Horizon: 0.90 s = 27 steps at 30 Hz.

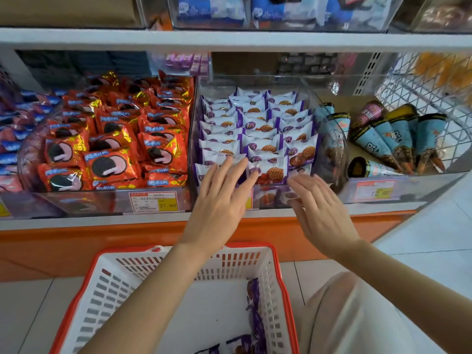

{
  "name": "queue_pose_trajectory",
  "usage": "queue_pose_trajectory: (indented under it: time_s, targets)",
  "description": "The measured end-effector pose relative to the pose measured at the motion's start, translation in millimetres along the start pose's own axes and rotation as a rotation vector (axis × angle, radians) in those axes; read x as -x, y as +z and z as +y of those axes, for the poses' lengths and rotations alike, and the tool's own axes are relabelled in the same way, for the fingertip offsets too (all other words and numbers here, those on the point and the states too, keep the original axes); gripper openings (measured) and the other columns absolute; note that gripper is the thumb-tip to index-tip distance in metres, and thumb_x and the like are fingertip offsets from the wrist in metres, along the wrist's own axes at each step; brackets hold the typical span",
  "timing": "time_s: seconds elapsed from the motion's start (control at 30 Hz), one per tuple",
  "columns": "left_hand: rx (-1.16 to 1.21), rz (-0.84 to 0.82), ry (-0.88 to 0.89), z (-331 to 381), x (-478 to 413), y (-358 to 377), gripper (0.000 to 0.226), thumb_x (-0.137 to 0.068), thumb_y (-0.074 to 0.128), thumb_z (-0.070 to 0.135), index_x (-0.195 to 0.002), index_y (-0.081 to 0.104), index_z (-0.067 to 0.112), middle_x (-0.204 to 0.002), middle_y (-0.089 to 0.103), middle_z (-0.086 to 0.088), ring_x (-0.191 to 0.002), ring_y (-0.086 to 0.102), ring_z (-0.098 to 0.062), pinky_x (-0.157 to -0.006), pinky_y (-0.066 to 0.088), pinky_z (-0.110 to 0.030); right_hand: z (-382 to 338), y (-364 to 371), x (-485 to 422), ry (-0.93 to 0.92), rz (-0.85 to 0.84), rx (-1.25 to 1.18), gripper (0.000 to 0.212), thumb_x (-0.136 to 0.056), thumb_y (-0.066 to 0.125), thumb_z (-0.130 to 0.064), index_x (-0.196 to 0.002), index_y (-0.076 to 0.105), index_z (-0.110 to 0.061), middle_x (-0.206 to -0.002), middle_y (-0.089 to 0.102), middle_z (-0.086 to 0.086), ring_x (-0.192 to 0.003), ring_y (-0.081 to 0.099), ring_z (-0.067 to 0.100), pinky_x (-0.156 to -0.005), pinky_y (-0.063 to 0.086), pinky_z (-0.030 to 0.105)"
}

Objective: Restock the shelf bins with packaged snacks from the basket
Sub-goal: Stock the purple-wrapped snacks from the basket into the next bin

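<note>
A clear shelf bin (315,98) in the middle holds rows of white-and-purple waffle snack packs (258,123). My left hand (221,198) reaches over the bin's front edge, fingers straight, fingertips resting on the front packs. My right hand (316,208) hovers at the bin's front right corner, fingers spread and straight, fingertips near a front pack; it holds nothing. Below me sits a white basket with a red rim (107,284), a few purple snack packs (255,318) lying along its right side.
Left of the waffle bin is a bin of red cookie packs (115,139); further left are blue packs (10,139). A bin of blue cone snacks (393,139) stands on the right. Price tags (154,201) line the shelf front above an orange base. My knee (357,315) is lower right.
</note>
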<state>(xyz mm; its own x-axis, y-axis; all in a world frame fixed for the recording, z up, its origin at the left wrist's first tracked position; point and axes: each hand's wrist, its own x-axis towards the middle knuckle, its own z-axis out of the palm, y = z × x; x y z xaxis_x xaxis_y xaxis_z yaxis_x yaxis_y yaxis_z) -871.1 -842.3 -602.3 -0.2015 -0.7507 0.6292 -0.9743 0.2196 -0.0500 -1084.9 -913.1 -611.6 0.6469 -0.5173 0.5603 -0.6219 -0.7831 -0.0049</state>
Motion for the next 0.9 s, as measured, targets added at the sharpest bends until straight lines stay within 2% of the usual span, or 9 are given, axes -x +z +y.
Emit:
queue_pose_trajectory:
  time_s: [0.1,0.2,0.33,0.53,0.6,0.67,0.73,0.8,0.9]
  targets:
    - [-0.008,0.042,0.061,2,30,0,0.037,-0.089,0.045,0.008,-0.125,0.052,0.009,-0.129,0.057,-0.017,-0.127,0.038,-0.032,-0.113,0.017,-0.047,-11,7,19,-0.018,-0.020,-0.037,0.044,-0.093,0.039,-0.010,-0.136,0.037,-0.002,-0.142,0.042,0.019,-0.136,0.032,0.030,-0.116,0.021,0.043]
    - [0.059,-0.022,0.081,4,68,5,0.025,-0.091,0.046,0.015,-0.116,0.051,0.011,-0.112,0.065,-0.012,-0.114,0.049,-0.026,-0.107,0.027,-0.043,-29,14,43,-0.086,-0.041,-0.104,0.036,-0.090,0.042,-0.008,-0.125,0.044,-0.006,-0.136,0.043,0.011,-0.129,0.041,0.028,-0.109,0.032,0.041]
    - [0.140,-0.233,0.064,-3,131,19,0.019,-0.089,0.047,0.016,-0.107,0.052,0.014,-0.095,0.068,-0.003,-0.090,0.062,-0.020,-0.097,0.035,-0.036,-49,36,63,-0.047,-0.247,-0.177,0.020,-0.093,0.037,-0.016,-0.110,0.047,-0.014,-0.109,0.056,0.003,-0.095,0.055,0.019,-0.080,0.044,0.027]
    - [0.107,-0.554,-0.134,-19,231,42,0.034,-0.081,0.042,0.019,-0.105,0.066,0.014,-0.095,0.065,0.000,-0.093,0.050,-0.018,-0.093,0.034,-0.036,-75,85,73,0.007,-0.576,-0.304,0.030,-0.086,0.060,-0.009,-0.113,0.048,-0.016,-0.108,0.061,0.003,-0.093,0.062,0.020,-0.078,0.058,0.033]
    - [0.071,-0.649,-0.210,-29,261,48,0.032,-0.076,0.059,0.016,-0.107,0.067,0.013,-0.097,0.066,-0.002,-0.094,0.048,-0.018,-0.093,0.032,-0.036,-91,100,77,-0.008,-0.729,-0.326,0.039,-0.092,0.058,-0.011,-0.129,0.046,-0.017,-0.131,0.052,0.002,-0.119,0.052,0.020,-0.105,0.042,0.032]
    - [0.046,-0.807,-0.328,-39,289,55,0.050,-0.058,0.082,0.011,-0.106,0.070,0.011,-0.101,0.067,-0.006,-0.097,0.049,-0.020,-0.093,0.033,-0.039,-104,117,83,-0.019,-0.850,-0.345,0.042,-0.100,0.044,-0.014,-0.141,0.037,-0.019,-0.145,0.037,-0.003,-0.135,0.035,0.016,-0.113,0.023,0.027]
    - [0.021,-0.961,-0.446,-46,313,60,0.063,-0.047,0.089,0.010,-0.107,0.071,0.011,-0.106,0.068,-0.011,-0.098,0.059,-0.026,-0.093,0.042,-0.043,-116,136,93,-0.051,-0.952,-0.336,0.044,-0.101,0.037,-0.013,-0.144,0.031,-0.020,-0.146,0.032,-0.002,-0.135,0.032,0.017,-0.114,0.027,0.030]
    - [0.026,-1.052,-0.563,-50,326,59,0.063,-0.059,0.084,0.007,-0.119,0.065,0.010,-0.123,0.061,-0.016,-0.110,0.060,-0.034,-0.096,0.046,-0.047,-129,156,107,-0.083,-1.043,-0.343,0.047,-0.100,0.037,-0.010,-0.145,0.029,-0.018,-0.145,0.032,0.001,-0.132,0.035,0.020,-0.108,0.034,0.033]
    - [-0.002,-1.168,-0.653,-53,347,61,0.062,-0.095,0.050,0.012,-0.151,0.023,0.017,-0.158,0.016,-0.013,-0.144,0.017,-0.032,-0.117,0.015,-0.043,-147,177,130,-0.148,-1.175,-0.346,0.056,-0.096,0.040,-0.002,-0.148,0.024,-0.017,-0.148,0.028,0.003,-0.133,0.033,0.022,-0.107,0.032,0.031]
